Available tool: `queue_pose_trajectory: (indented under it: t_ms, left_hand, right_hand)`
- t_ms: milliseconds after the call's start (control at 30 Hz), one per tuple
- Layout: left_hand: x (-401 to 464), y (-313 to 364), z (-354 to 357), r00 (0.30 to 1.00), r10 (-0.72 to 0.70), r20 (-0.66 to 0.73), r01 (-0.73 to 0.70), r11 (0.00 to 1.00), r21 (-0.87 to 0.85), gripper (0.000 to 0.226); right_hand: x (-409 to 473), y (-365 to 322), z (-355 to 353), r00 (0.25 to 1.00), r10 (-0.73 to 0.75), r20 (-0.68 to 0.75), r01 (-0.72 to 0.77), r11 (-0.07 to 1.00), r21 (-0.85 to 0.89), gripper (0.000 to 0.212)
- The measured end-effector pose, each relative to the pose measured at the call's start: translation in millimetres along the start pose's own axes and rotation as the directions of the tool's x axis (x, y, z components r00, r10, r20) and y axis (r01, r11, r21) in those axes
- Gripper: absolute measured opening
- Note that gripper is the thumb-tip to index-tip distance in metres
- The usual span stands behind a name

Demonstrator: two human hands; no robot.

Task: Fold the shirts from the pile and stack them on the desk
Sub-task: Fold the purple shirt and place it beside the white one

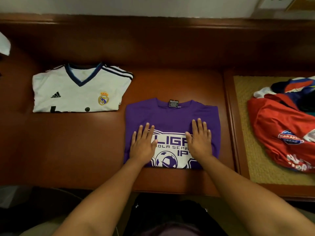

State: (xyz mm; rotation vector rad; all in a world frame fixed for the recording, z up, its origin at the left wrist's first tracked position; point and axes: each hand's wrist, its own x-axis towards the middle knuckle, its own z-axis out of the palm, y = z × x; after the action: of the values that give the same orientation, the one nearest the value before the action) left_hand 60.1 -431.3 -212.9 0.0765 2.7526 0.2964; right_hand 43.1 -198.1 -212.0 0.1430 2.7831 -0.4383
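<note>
Wooden desk [85,142]: left hand [142,144] and right hand [200,140] lie flat, fingers spread, pressing folded purple shirt [172,116], likely smoothing before stacking on white jersey [76,92].

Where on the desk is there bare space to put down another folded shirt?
Bare wood lies behind the purple shirt, right of the white jersey, and in front of the jersey, left of the left hand. The right hand also presses the purple shirt. The mat holds the unfolded pile.
</note>
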Motion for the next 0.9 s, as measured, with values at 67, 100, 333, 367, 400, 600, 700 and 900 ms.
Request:
queue_pose_trajectory:
  t_ms: [67, 100, 333, 367, 400, 600, 700, 900]
  left_hand:
    - [-1.0, -18.2, 8.7, 0.999, 0.004, -0.031, -0.004, 1.0, 0.009, 0.066]
    - [-2.5, -25.8, 11.6, 0.999, -0.014, -0.048, 0.014, 1.0, 0.013, 0.069]
    - [4.3, -17.6, 0.8, 0.977, -0.177, -0.12, 0.168, 0.983, -0.08, 0.085]
    - [10.6, -12.3, -4.2, 0.977, -0.156, -0.144, 0.147, 0.986, -0.075, 0.082]
    - [18.6, -6.8, -7.9, 0.979, -0.127, -0.162, 0.117, 0.991, -0.066, 0.077]
    - [62.9, 1.5, -17.7, 0.998, -0.027, -0.057, 0.028, 1.0, 0.011, 0.059]
    - [66.2, -13.2, -21.5, 0.997, -0.075, -0.026, 0.073, 0.995, -0.069, 0.058]
    - [11.8, -20.6, -6.2, 0.995, 0.0, -0.102, -0.001, 1.0, -0.013, 0.064]
  right_hand:
    - [3.9, 5.9, 7.8, 1.0, 0.024, 0.017, -0.023, 0.997, -0.078, 0.069]
    - [5.0, 9.3, 10.5, 1.0, 0.03, 0.01, -0.028, 0.993, -0.111, 0.073]
    - [14.2, 13.3, 1.1, 0.99, 0.132, -0.052, -0.134, 0.99, -0.05, 0.08]
    - [18.8, 9.3, -1.2, 0.991, 0.116, -0.061, -0.118, 0.992, -0.041, 0.078]
    - [24.7, 3.4, -3.4, 0.994, 0.089, -0.064, -0.091, 0.995, -0.029, 0.076]
    - [58.8, -9.1, -4.2, 1.0, 0.006, 0.03, -0.004, 0.998, -0.07, 0.068]
    - [63.9, -0.4, -9.0, 0.992, 0.126, 0.025, -0.124, 0.991, -0.055, 0.07]
    - [7.1, 5.3, -5.5, 1.0, -0.002, -0.024, 0.001, 1.0, -0.016, 0.075]
